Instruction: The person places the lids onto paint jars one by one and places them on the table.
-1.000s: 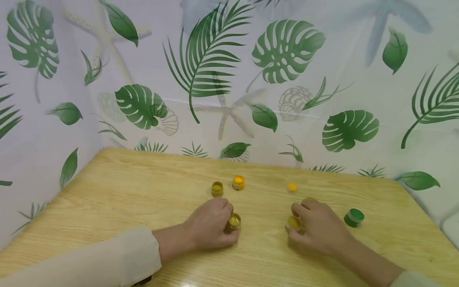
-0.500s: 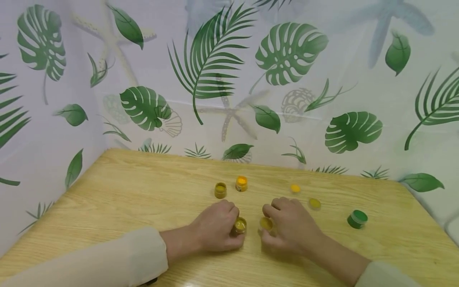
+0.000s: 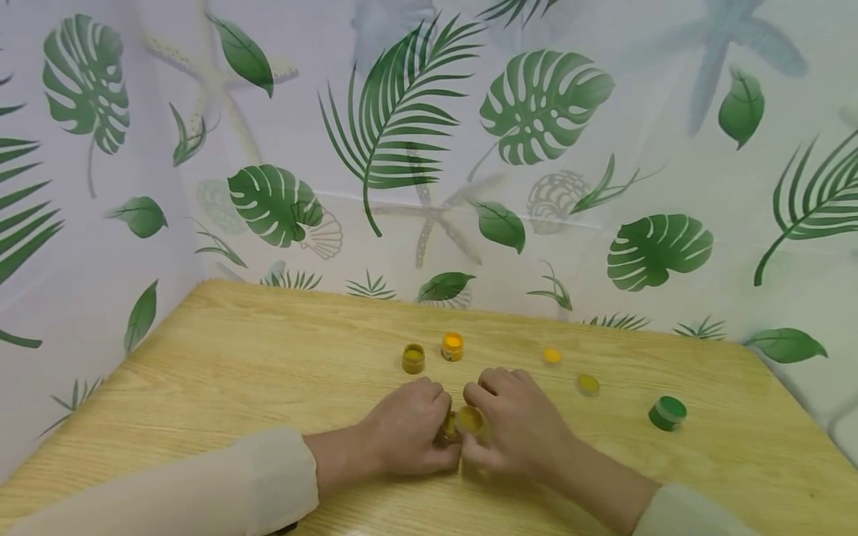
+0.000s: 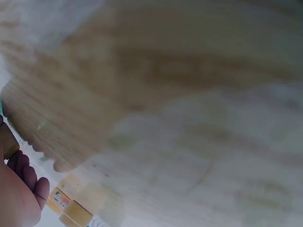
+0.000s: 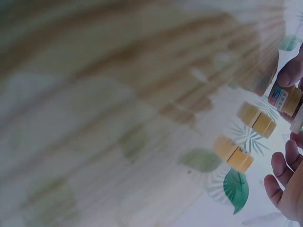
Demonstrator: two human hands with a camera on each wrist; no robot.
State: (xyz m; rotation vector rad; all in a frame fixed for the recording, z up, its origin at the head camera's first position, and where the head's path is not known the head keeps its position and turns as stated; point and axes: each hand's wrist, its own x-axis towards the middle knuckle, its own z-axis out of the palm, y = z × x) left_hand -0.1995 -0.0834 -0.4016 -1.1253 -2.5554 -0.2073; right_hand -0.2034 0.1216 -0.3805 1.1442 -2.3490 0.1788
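In the head view my left hand (image 3: 410,428) grips a small uncapped paint jar (image 3: 450,429) of mustard-olive paint on the table. My right hand (image 3: 529,424) pinches a lid (image 3: 470,420) with a clear rim and a paint-coated face, right at the jar's mouth and overlapping it. In the right wrist view the jar (image 5: 280,98) shows a printed label and a threaded neck, with the lid (image 5: 297,121) close by it. The left wrist view catches only part of the jar (image 4: 8,142) at its edge.
Behind the hands stand an uncapped olive paint jar (image 3: 413,359) and an uncapped orange-yellow one (image 3: 452,346). A yellow lid (image 3: 552,356) and an olive lid (image 3: 588,385) lie to the right. Further right is a green jar (image 3: 667,413) on the wooden table (image 3: 268,357); leaf-print cloth (image 3: 402,246) backs it.
My right hand has moved left with the lid, from well apart to right at the jar in my left hand. The olive lid it was covering now shows. The left hand keeps its grip.
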